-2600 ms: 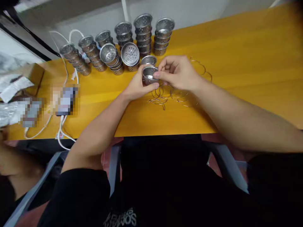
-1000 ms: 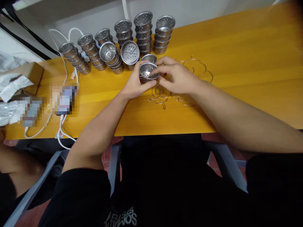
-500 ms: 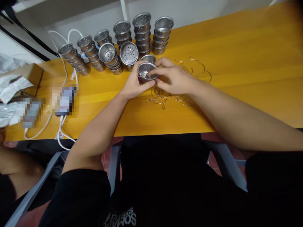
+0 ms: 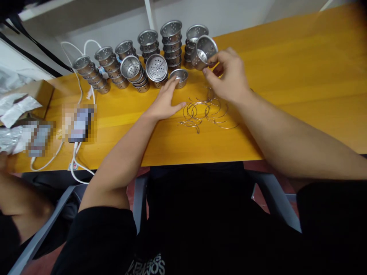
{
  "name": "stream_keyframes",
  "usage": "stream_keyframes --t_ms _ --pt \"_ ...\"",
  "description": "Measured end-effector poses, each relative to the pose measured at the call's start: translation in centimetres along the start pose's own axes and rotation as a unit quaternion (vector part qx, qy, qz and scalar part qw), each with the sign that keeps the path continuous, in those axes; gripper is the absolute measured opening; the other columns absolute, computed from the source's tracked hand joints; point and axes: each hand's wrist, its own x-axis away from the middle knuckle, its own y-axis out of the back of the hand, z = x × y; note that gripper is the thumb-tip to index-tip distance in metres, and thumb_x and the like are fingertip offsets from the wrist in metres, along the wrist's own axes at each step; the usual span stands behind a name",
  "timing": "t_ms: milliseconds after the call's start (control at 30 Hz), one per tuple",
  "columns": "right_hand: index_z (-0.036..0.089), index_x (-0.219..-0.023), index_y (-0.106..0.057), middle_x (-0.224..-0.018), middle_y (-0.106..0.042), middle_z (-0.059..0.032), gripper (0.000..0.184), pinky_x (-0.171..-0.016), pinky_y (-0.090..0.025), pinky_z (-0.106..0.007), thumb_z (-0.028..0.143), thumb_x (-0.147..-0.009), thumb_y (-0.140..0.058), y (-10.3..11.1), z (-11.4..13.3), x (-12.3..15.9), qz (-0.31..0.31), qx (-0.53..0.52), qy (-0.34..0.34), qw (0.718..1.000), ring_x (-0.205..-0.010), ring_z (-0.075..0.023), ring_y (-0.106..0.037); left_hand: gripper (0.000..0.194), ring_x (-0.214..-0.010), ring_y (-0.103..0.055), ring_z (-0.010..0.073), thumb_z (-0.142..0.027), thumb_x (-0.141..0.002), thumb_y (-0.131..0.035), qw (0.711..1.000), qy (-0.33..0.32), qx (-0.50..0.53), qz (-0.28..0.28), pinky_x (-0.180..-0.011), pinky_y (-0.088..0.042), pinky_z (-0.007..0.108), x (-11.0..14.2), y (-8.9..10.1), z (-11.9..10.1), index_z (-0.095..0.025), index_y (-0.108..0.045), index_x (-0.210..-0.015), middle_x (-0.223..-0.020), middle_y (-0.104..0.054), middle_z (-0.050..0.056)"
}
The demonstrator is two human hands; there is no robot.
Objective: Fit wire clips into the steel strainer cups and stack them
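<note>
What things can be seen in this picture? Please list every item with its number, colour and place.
Held cup: one, silver, tilted, in the right hand
Single cup: one, silver, upright at the left fingertips
Cup stacks: eight, silver, toward the back
Wire pieces: several, metallic, between the forearms
Table: one, yellow-brown, across the view
Blurred devices: two, greyish, left
Cables: several, white, left
Cardboard box: one, brown, far left
Wrappings: several, white and clear, far left
Straps: black, upper left, count unclear
Wall: one, greyish, behind
Chair parts: several, grey, below
Other person: one, partly visible, left edge
Shirt: one, black, bottom
Left hand: one, bare, beside single cup
Right hand: one, bare, gripping held cup
</note>
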Motion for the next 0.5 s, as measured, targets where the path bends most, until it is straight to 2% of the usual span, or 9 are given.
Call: stream_keyframes --t_ms 67,233,367,500 --pt "0.04 -0.117 -0.083 -0.127 -0.079 -0.0088 0.051 -0.092 -0.062 -0.053 0.089 -0.111 -0.097 0.0 -0.6 -0.1 -0.004 0.004 -0.006 1.0 -0.092 -0.029 -0.058 0.12 -0.201 -0.039 0.0536 -0.08 -0.09 -0.111 1.0 0.008 -0.01 0.006 -0.17 -0.028 0.077 -0.2 -0.1 0.4 -0.029 -0.061 -0.187 -0.21 -0.047 0.024" --pt "0.037 -0.119 -0.083 -0.129 -0.08 -0.0117 0.06 -0.095 -0.062 -0.053 0.095 -0.112 -0.093 -0.5 -1.1 -0.1 0.005 0.015 0.002 1.0 -0.095 -0.0301 -0.063 0.104 -0.189 -0.055 0.053 -0.067 -0.098 -0.107 0.999 -0.008 -0.047 0.023 -0.167 -0.036 0.073 0.0 0.6 -0.8 -0.027 -0.065 -0.185 -0.194 -0.062 0.025" --pt "0.036 -0.124 -0.088 -0.131 -0.082 -0.0127 0.06 -0.1 -0.067 -0.059 0.095 -0.111 -0.089 -1.1 -1.3 0.3 0.043 0.035 0.016 0.998 -0.093 -0.0307 -0.069 0.092 -0.18 -0.063 0.0516 -0.071 -0.106 -0.099 0.998 -0.03 -0.05 0.033 -0.163 -0.042 0.072 0.3 1.0 -2.9 -0.023 -0.069 -0.179 -0.182 -0.069 0.026" --pt "0.039 -0.121 -0.088 -0.13 -0.084 -0.0129 0.053 -0.105 -0.071 -0.069 0.091 -0.111 -0.091 -1.6 -1.6 0.8 0.069 0.044 0.046 0.996 -0.102 -0.0402 -0.079 0.088 -0.177 -0.065 0.0495 -0.08 -0.108 -0.096 0.999 -0.031 -0.02 0.017 -0.164 -0.043 0.071 0.4 0.9 -4.0 -0.027 -0.07 -0.173 -0.176 -0.071 0.023"
